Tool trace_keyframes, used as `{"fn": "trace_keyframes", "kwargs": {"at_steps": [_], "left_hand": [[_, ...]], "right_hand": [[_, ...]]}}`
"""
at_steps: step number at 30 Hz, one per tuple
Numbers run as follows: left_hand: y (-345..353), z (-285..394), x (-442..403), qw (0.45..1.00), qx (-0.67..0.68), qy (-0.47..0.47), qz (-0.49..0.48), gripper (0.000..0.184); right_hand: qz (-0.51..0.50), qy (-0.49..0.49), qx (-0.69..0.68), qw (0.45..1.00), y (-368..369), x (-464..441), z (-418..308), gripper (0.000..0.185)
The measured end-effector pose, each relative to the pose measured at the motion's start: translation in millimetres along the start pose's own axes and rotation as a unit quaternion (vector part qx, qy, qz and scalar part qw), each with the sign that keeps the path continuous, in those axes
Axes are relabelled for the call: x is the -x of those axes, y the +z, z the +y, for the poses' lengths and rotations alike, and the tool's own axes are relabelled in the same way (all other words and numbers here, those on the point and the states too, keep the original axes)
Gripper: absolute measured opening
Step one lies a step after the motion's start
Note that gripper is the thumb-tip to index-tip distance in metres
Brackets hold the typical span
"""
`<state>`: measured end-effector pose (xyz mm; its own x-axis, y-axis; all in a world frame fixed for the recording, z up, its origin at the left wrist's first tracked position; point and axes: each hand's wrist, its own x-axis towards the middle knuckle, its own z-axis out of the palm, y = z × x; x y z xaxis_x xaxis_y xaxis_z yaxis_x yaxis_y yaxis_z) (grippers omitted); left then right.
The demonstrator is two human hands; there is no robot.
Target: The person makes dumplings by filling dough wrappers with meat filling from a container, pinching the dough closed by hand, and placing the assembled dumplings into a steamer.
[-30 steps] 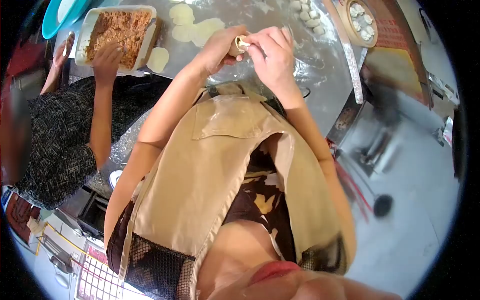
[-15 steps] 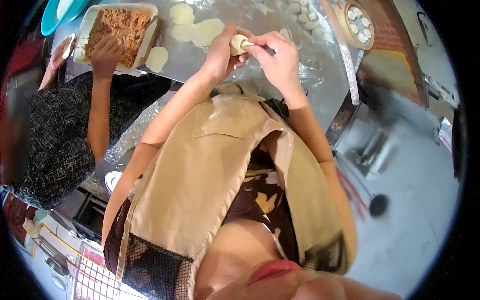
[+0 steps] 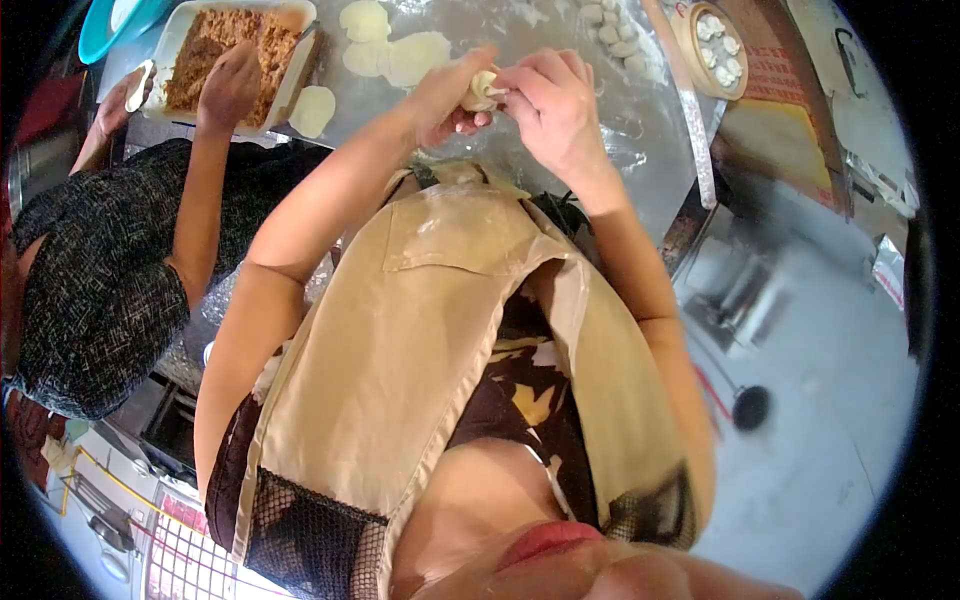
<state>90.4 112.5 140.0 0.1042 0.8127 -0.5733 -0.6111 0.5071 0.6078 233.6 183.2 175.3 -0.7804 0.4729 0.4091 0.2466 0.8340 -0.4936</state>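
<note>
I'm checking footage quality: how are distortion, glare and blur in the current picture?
Head view: wide-angle bulge, black corners; head view: pale streaks on the metal table, glare or flour unclear; head view: metal shapes at right smeared, the held dough piece clearer.

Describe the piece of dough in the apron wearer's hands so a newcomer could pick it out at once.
Start at the beige apron and look up to the metal table. There, the wearer's left hand holds a small, pale piece of dough while the right hand pinches it. Unlike the flat dough discs lying nearby, it is rounded and held by both hands.
</note>
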Motion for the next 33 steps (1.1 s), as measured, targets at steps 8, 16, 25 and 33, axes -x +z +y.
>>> {"fn": "trace_keyframes", "kwargs": {"at_steps": [8, 16, 25, 33], "left_hand": [[3.9, 19.4, 6.6, 0.989, -0.084, -0.084, -0.083, 0.032], [-6.0, 15.5, -3.8, 0.979, -0.050, -0.144, -0.135, 0.040], [5.3, 3.5, -12.5, 0.984, 0.147, 0.099, 0.000, 0.055], [33.4, 4.9, -11.6, 0.977, 0.087, 0.169, 0.097, 0.054]], "right_hand": [[-0.124, -0.106, 0.061, 0.985, -13.4, -14.1, 4.5, 0.025], [-0.229, -0.126, -0.003, 0.965, -22.6, -35.8, 11.7, 0.032], [0.063, 0.178, -0.120, 0.975, 10.4, -15.4, -18.7, 0.013], [0.139, 0.168, -0.016, 0.976, 10.4, -5.5, -13.0, 0.010]]}}
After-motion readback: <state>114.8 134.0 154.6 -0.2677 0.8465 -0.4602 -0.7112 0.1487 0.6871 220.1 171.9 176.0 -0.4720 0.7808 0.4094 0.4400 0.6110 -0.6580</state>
